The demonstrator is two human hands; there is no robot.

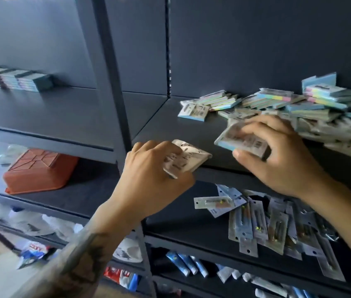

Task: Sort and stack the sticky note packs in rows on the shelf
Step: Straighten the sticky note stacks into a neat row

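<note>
A sticky note pack (186, 161) is gripped in the left hand (155, 175), fingers curled round its wrapper, at the front edge of the shelf (170, 130). A second pack (242, 140) is clamped between thumb and fingers of the right hand (278, 155), just beside the left hand and slightly above it. Beyond and to the outside of the right hand, a loose heap of packs (299, 108) is spread unsorted across the shelf, some touching the knuckles. Well away past the left hand, on the neighbouring shelf bay, a neat row of stacked packs (13, 79) is seen. Below both hands, blister-carded items (267, 222) are scattered on a lower shelf, and an orange container (39, 171) is placed below the left hand's side. The step in hand is judged to be gathering packs from the heap. The next move probably calls for the two packs to be matched, squared together and carried across to extend the row.
</note>
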